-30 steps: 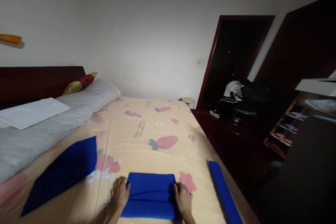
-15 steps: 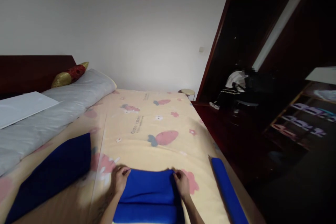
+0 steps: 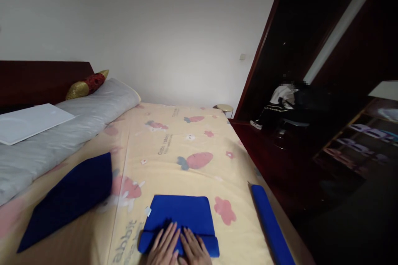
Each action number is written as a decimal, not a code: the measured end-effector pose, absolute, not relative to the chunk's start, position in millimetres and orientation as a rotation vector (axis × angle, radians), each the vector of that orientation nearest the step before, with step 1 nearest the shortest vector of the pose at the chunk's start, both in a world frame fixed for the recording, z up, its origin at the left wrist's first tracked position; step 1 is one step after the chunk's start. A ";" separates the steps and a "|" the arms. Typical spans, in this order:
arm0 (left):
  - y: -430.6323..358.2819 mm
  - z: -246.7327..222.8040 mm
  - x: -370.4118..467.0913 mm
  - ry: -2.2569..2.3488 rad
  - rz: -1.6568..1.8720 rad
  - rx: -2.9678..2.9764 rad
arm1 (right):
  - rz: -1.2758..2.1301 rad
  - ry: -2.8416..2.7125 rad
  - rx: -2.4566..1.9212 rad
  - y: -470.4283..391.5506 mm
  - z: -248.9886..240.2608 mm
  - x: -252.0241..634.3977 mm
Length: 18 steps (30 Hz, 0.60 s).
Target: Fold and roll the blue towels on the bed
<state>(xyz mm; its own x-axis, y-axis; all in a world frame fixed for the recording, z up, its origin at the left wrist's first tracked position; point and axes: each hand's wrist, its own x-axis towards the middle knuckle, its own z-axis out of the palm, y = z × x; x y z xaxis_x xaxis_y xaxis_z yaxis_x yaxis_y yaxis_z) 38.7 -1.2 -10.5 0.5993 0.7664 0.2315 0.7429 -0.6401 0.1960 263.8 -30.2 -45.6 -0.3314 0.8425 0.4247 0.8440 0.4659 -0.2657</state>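
A folded blue cloth [image 3: 183, 209] lies flat on the bed in front of me, its near edge doubled over into a thick band. A small white tag shows at its left edge. My left hand [image 3: 165, 245] rests on the near band with fingers stretched flat. Close beside it, my right hand [image 3: 194, 247] presses on the same band, fingers also extended. To the left lies a dark blue cloth piece [image 3: 70, 198] with a pointed end. Along the bed's right edge is a long, narrow blue strip or roll [image 3: 270, 221].
The bed [image 3: 174, 178] has a cream sheet printed with carrots and flowers. A grey quilt [image 3: 93, 116] with a white board [image 3: 34, 122] lies at the left, near a red and gold pillow [image 3: 88, 85]. Beyond are a stool [image 3: 224, 108], a seated person [image 3: 280, 99] and a shoe rack [image 3: 357, 145].
My hands have let go of the cloth's far corners and come down onto its near band, flat and side by side. The cloth now lies flatter, and the view has shifted slightly.
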 end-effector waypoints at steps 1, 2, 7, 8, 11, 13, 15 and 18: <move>-5.5 -16.2 20.5 1.383 0.403 2.708 | -0.071 -2.215 -1.443 -37.2 -56.4 279.1; -7.1 -20.8 1.8 1.531 0.382 2.654 | -0.130 -2.179 -1.534 -42.3 -64.2 297.1; 0.5 -21.3 -25.2 2.003 0.581 2.543 | -0.247 -1.937 -1.848 -43.5 -60.9 335.2; 2.2 -18.7 -11.8 1.907 0.608 2.614 | -0.229 -1.959 -1.805 -39.3 -55.7 323.1; 8.0 -12.3 40.1 1.473 0.534 2.772 | -0.102 -2.034 -1.673 -22.2 -42.1 269.9; 13.5 -10.3 57.6 1.360 0.417 2.739 | -0.013 -2.055 -1.662 -12.7 -36.7 249.8; 19.0 -10.1 46.7 1.472 0.311 2.647 | -0.008 -2.008 -1.712 -9.1 -33.5 259.4; 21.8 -15.7 -5.9 1.924 0.249 2.483 | -0.110 -1.879 -1.790 -15.0 -33.0 311.2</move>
<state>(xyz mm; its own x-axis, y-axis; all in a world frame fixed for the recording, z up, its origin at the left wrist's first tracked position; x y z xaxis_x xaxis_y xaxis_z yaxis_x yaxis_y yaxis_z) -5.9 21.8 -15.7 0.2421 0.9615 0.1304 0.9629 -0.2545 0.0891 311.2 -15.0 -33.0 0.0259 0.9032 0.4285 0.9469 0.1152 -0.3001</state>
